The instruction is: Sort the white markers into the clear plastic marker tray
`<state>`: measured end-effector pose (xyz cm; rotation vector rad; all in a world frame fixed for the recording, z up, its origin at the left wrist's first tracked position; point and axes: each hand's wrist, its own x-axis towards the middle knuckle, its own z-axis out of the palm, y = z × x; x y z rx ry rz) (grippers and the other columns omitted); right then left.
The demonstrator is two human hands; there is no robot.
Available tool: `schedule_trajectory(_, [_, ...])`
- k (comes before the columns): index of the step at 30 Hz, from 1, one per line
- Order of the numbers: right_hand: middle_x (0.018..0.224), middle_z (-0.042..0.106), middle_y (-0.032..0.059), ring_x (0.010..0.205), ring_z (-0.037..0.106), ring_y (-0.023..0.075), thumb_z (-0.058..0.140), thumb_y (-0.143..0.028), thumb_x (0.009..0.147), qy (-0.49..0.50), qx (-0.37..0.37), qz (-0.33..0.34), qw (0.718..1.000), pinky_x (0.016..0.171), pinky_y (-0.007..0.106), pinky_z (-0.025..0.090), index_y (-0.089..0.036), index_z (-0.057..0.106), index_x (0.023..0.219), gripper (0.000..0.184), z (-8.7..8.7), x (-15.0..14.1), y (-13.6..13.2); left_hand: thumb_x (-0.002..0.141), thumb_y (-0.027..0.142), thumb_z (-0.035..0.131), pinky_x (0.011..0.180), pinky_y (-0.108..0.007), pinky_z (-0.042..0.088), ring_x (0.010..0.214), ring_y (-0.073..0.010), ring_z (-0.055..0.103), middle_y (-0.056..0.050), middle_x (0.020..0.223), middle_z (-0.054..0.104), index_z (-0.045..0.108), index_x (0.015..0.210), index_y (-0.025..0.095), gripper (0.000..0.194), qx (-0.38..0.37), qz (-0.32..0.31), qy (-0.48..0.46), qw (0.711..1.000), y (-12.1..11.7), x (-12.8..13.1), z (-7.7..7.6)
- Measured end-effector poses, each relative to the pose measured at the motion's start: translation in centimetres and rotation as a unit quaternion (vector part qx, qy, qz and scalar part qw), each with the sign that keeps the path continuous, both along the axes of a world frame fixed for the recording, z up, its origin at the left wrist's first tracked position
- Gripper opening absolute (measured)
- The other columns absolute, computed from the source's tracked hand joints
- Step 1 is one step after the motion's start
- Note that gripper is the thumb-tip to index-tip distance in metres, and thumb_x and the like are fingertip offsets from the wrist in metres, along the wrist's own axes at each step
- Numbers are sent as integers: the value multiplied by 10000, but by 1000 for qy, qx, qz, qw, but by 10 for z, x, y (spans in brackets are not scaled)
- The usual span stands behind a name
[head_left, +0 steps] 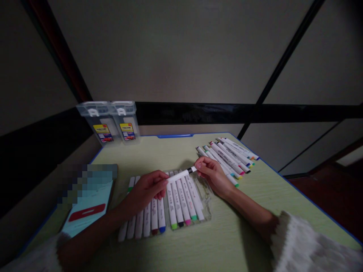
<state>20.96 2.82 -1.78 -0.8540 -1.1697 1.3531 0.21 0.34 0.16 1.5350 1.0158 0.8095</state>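
Between my two hands a white marker (180,175) with a black band is held up at a slant, above the tray. My left hand (151,185) pinches its left end, and the fingers of my right hand (212,172) close on the end past the black band. Under it lies a clear plastic tray (208,211) with two groups of white markers side by side. Coloured ends show at the near side: brown, a blue-ended marker (161,215), lime, black, pink and green. My left hand and forearm cover part of the left group.
To the right, a loose pile of white markers (227,155) with coloured ends lies on the pale green table (227,241). Two clear plastic cases (129,130) stand at the back left. A book or booklet (90,207) lies at the left. Behind the table rises a panelled wall.
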Motion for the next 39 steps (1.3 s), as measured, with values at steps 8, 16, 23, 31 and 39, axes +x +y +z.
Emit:
schedule_trajectory(8, [465,467,-54,425,354,50,639,-260,655,4,-4,13,1000,430,214,198,-151,552,620,144,0,1,0,750,331,433,447,-201,336,419,-66,410,65,456,472,487,689,150,198,2,-12,4,1000,0,0,0])
schedule_trajectory(16, [463,469,-52,425,353,55,639,-259,651,-2,-2,10,1000,433,218,197,-152,551,613,144,0,0,0,723,326,451,448,-205,342,419,-70,418,72,456,475,495,732,153,178,-1,-1,6,1000,-1,2,2])
schedule_trajectory(23, [466,468,-52,430,353,58,634,-257,655,-12,1,9,1000,441,223,195,-152,548,613,141,0,0,0,699,296,473,452,-202,344,427,-69,424,76,464,479,490,759,148,160,-7,-5,19,1000,-1,2,3])
schedule_trajectory(31, [460,464,-52,430,353,60,633,-261,656,-18,2,11,1000,443,224,200,-151,546,607,149,-1,0,1,708,302,467,452,-205,347,428,-71,432,75,464,480,493,750,152,158,-1,-7,28,1000,-2,2,4])
schedule_trajectory(39, [466,457,-50,438,353,69,625,-263,663,-23,3,15,1000,454,232,208,-158,542,604,147,0,0,0,719,290,464,453,-204,350,431,-72,435,72,467,484,495,738,159,136,-1,-4,30,1000,-3,2,5])
